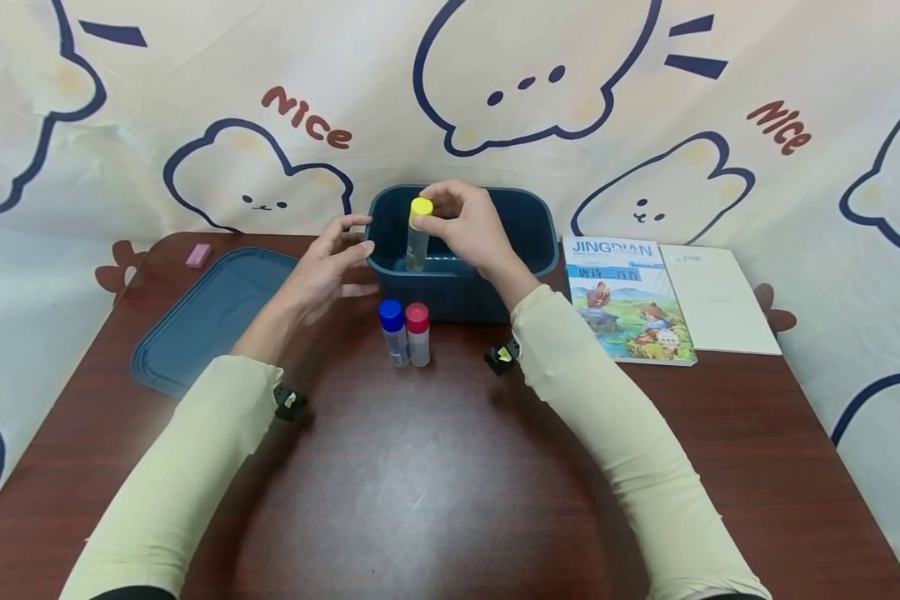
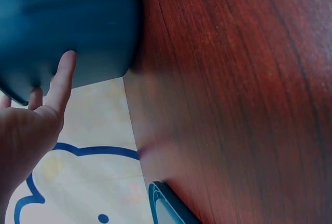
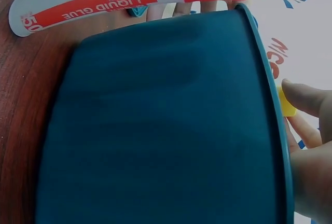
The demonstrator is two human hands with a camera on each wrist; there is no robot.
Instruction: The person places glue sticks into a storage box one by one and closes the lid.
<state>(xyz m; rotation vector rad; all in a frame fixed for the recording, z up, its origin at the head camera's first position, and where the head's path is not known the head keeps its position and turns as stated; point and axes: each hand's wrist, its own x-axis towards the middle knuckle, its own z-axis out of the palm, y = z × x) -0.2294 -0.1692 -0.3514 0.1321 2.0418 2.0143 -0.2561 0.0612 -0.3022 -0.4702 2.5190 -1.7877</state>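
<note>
My right hand (image 1: pixel 468 225) pinches a clear glue bottle (image 1: pixel 417 246) near its yellow cap. The bottle hangs upright, its lower part within the mouth of a dark blue plastic bin (image 1: pixel 465 296). My left hand (image 1: pixel 322 267) is at the bin's left end, with its fingers spread; in the left wrist view a fingertip (image 2: pixel 66 60) touches the bin's wall. Two more glue bottles stand side by side on the table before the bin, a blue-capped one (image 1: pixel 393 335) and a red-capped one (image 1: pixel 417 335). The red-capped bottle's label reads "LIQUID GLUE" in the right wrist view.
The bin's blue lid (image 1: pixel 210 321) lies on the brown table (image 1: pixel 405 483) at the left, with a small pink block (image 1: pixel 198 256) beyond it. To the right of the bin lie a picture-covered book (image 1: pixel 626 304) and a pale booklet (image 1: pixel 727 300). A printed cloth hangs behind.
</note>
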